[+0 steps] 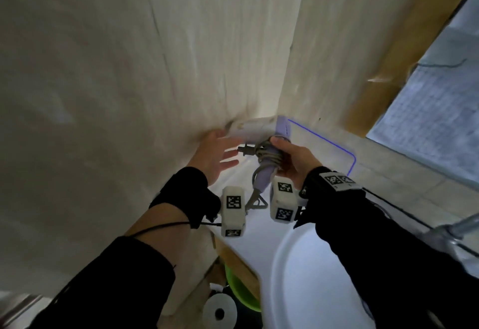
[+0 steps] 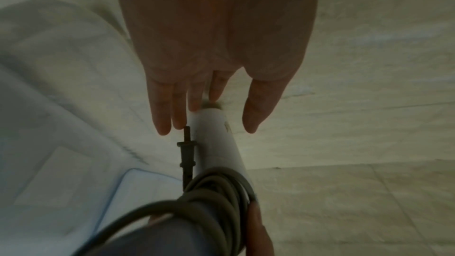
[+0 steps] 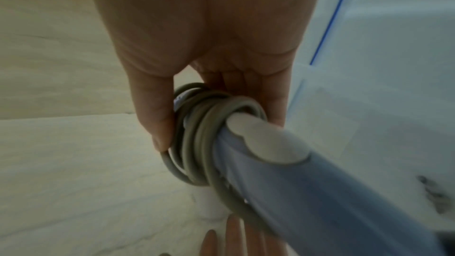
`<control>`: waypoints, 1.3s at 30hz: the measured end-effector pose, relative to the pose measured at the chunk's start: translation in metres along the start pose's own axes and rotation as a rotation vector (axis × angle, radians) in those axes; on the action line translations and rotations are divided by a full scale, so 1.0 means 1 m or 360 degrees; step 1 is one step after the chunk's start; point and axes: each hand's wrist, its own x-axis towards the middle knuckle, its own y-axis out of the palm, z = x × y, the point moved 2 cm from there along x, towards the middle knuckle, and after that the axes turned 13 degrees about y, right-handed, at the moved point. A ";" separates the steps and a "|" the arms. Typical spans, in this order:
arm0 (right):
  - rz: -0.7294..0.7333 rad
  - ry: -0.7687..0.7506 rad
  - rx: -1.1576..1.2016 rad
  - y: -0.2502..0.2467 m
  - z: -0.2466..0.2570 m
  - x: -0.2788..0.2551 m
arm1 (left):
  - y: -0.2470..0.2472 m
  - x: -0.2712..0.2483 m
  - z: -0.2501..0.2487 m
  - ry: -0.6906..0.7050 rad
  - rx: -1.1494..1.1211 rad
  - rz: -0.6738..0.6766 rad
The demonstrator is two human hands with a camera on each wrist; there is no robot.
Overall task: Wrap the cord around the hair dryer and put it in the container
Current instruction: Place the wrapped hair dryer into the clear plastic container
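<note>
My right hand [image 1: 278, 157] grips the hair dryer [image 1: 263, 178] by its lavender handle [image 3: 307, 192], thumb and fingers curled over the grey cord [image 3: 197, 143] coiled round it. The white barrel [image 2: 216, 147] points away towards the wall corner. The dark plug [image 2: 187, 155] sticks out of the coil beside the barrel. My left hand [image 1: 225, 149] hovers open, fingers straight, just left of the plug and barrel tip, holding nothing. The clear container with a blue rim [image 1: 324, 142] lies right behind the dryer on the counter.
A white round sink basin [image 1: 298, 276] sits below my right forearm, with a metal faucet [image 1: 456, 232] at the right. Pale tiled walls close in on the left and behind. Under the counter are a green bowl [image 1: 241, 292] and a paper roll [image 1: 220, 310].
</note>
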 end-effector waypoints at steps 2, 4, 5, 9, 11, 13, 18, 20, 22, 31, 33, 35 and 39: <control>-0.0002 0.0088 0.0088 0.000 -0.009 0.011 | -0.003 0.001 0.009 -0.0057 0.0010 -0.0033; -0.0019 0.0145 0.0188 0.000 -0.018 0.019 | -0.006 0.000 0.017 -0.0127 0.0078 -0.0014; -0.0025 0.0169 0.0231 0.000 -0.022 0.021 | -0.007 0.000 0.021 -0.0160 0.0118 0.0017; -0.0073 0.0270 0.0247 0.005 -0.022 0.031 | -0.012 0.001 0.029 -0.0300 0.0288 0.0246; -0.0055 0.0323 0.0219 0.006 -0.018 0.032 | -0.013 -0.001 0.030 -0.0338 0.0310 0.0356; -0.0081 0.0352 0.0137 0.004 -0.014 0.034 | -0.013 0.000 0.034 -0.0378 0.0333 0.0514; -0.0201 0.0409 -0.0180 0.008 -0.014 0.035 | -0.013 0.002 0.038 -0.0474 0.0457 0.0651; -0.0235 0.0435 -0.0378 0.011 -0.013 0.035 | -0.013 0.003 0.037 -0.0485 0.0486 0.0637; -0.0278 0.0469 -0.0561 0.014 -0.013 0.035 | -0.012 0.005 0.039 -0.0475 0.0525 0.0605; -0.0363 0.0576 -0.1154 0.026 -0.013 0.047 | -0.003 0.017 0.060 -0.0481 0.1066 0.0697; -0.0341 0.0595 -0.1205 0.025 -0.011 0.049 | -0.002 0.021 0.065 -0.0513 0.1092 0.0687; -0.0294 0.0614 -0.1195 0.024 -0.009 0.050 | -0.001 0.023 0.068 -0.0555 0.1187 0.0706; -0.0232 0.0646 -0.1176 0.024 -0.008 0.051 | -0.004 0.025 0.069 -0.0551 0.1398 0.0706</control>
